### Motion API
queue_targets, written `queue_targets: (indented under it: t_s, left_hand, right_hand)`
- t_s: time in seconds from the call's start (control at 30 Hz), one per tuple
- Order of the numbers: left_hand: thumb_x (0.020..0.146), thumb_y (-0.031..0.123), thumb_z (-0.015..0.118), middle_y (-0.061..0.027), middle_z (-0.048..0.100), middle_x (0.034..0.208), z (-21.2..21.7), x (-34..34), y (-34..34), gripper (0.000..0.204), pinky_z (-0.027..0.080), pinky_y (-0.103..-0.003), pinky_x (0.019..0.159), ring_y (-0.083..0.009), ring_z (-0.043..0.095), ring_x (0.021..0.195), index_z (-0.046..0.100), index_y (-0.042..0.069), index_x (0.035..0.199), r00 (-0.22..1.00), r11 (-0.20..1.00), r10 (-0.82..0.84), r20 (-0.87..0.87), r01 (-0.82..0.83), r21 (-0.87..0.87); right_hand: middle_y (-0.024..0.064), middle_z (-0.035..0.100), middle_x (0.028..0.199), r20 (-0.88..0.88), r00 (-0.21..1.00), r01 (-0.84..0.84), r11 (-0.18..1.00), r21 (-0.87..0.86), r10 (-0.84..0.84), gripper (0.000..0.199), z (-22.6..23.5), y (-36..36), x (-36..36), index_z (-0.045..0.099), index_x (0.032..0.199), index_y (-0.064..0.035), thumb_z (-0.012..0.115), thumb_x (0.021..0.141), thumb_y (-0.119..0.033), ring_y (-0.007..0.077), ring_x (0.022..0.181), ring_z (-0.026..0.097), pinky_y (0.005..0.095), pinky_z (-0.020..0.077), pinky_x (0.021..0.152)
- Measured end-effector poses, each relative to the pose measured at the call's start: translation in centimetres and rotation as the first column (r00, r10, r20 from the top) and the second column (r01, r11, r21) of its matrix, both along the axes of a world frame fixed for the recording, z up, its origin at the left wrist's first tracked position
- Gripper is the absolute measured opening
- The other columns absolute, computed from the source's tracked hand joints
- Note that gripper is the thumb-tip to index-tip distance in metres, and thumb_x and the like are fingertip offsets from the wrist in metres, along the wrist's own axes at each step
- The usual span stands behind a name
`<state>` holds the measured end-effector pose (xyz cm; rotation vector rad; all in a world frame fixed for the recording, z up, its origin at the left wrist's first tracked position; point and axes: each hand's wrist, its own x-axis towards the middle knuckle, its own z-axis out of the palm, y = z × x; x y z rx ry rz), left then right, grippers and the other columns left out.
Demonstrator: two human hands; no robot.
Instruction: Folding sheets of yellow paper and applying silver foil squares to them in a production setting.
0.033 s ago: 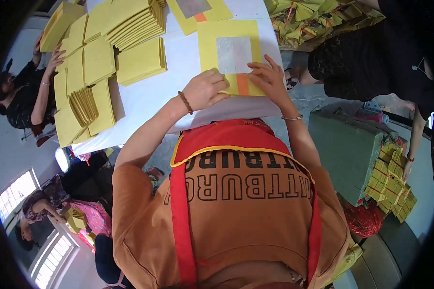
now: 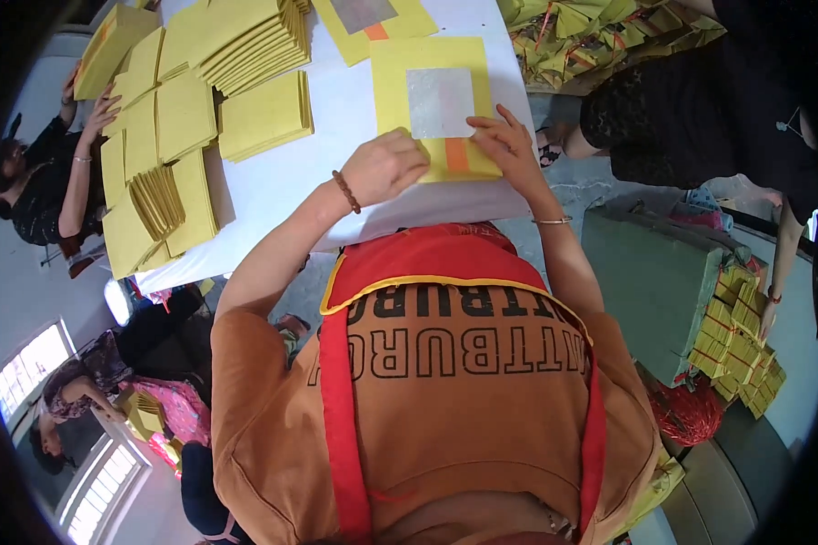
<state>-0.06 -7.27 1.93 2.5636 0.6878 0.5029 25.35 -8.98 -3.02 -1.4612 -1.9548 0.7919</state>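
Note:
In front of me on the table lies a square yellow sheet [image 2: 391, 95] with a silvery patch [image 2: 439, 100] in its middle and an orange strip [image 2: 457, 156] toward the near edge. My left hand [image 2: 384, 171] is closed at the near left corner, fingers curled; what they hold, if anything, is hidden. At the right side of the strip, my right hand [image 2: 507, 150] rests on the sheet with its fingers apart and slightly bent. A second yellow sheet [image 2: 415, 20] with a similar patch lies just beyond.
Stacks of folded yellow paper [image 2: 186, 113] fill the table's left part, on a white cover [image 2: 341, 109]. A co-worker's hand [image 2: 103, 113] touches them from the left. Another person in black [image 2: 673, 109] stands at the right, near a green box [image 2: 645, 291] and tied yellow bundles [image 2: 736, 336].
My left hand has shifted very slightly left, its thumb drawn in a little. My right hand has barely moved, and the sheet lies almost where it was.

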Motion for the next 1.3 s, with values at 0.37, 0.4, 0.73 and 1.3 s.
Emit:
queue_targets:
  t_s: [0.37,0.4,0.73,1.3]
  left_hand:
    - [0.078,0.011,0.060,-0.0093,0.057,0.080,-0.2,0.2,-0.1,0.011,0.045,-0.032,0.067,-0.0253,0.055,0.078,0.061,0.004,0.086,0.985,0.994,0.110,0.135,-0.106,-0.042]
    - [0.077,0.011,0.061,-0.0083,0.057,0.082,-0.1,0.4,-0.4,0.011,0.045,-0.031,0.067,-0.0249,0.055,0.079,0.061,0.005,0.086,0.990,0.990,0.061,0.124,-0.075,0.118]
    - [0.079,0.014,0.060,-0.0104,0.055,0.078,-0.7,0.2,0.7,0.013,0.044,-0.035,0.066,-0.0265,0.053,0.075,0.061,0.002,0.084,0.989,0.993,0.058,0.137,-0.044,-0.106]
    - [0.075,0.017,0.057,-0.0097,0.059,0.066,-0.4,0.6,2.5,0.019,0.043,-0.030,0.056,-0.0185,0.055,0.059,0.064,0.000,0.078,0.953,0.698,0.302,-0.020,-0.235,-0.677]
  right_hand:
    - [-0.0007,0.052,0.124,-0.324,0.944,-0.110,0.986,-0.126,0.064,0.048,-0.5,0.3,0.8,0.062,0.101,-0.0151,0.021,0.094,-0.041,0.0232,0.130,0.027,0.0456,-0.0018,0.105]
    - [-0.0007,0.052,0.124,-0.323,0.944,-0.109,0.986,-0.129,0.062,0.048,-0.5,0.2,0.7,0.062,0.101,-0.0151,0.021,0.094,-0.041,0.0232,0.130,0.027,0.0456,-0.0018,0.105]
    - [0.0014,0.053,0.122,-0.504,0.864,-0.113,0.974,-0.197,-0.002,0.055,-1.0,0.4,0.5,0.063,0.098,-0.0127,0.015,0.096,-0.040,0.0174,0.121,0.038,0.0408,0.0008,0.106]
    - [0.0114,0.053,0.120,-0.514,0.856,-0.064,0.976,-0.207,-0.052,0.050,-1.2,0.8,0.5,0.059,0.100,-0.0052,0.016,0.097,-0.031,0.0229,0.121,0.039,0.0341,0.0197,0.106]
